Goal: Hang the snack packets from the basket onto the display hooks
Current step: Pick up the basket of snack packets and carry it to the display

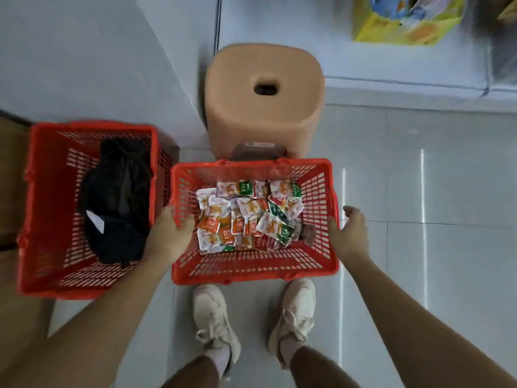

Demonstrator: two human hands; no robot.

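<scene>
A red plastic basket (251,270) stands on the floor right in front of my feet. Several small snack packets (249,217), white with orange and green print, lie in a loose heap on its bottom. My left hand (167,233) grips the basket's left rim, fingers curled over the edge. My right hand (349,233) is at the right rim; its thumb side touches the wall and its fingers are loosely spread outside it. No display hooks are in view.
A second red basket (44,208) holding a black bundle (117,203) stands to the left, close beside the first. A tan plastic stool (263,102) stands just behind the snack basket. A yellow package (405,21) sits on a white ledge at top right. My shoes (215,317) are below.
</scene>
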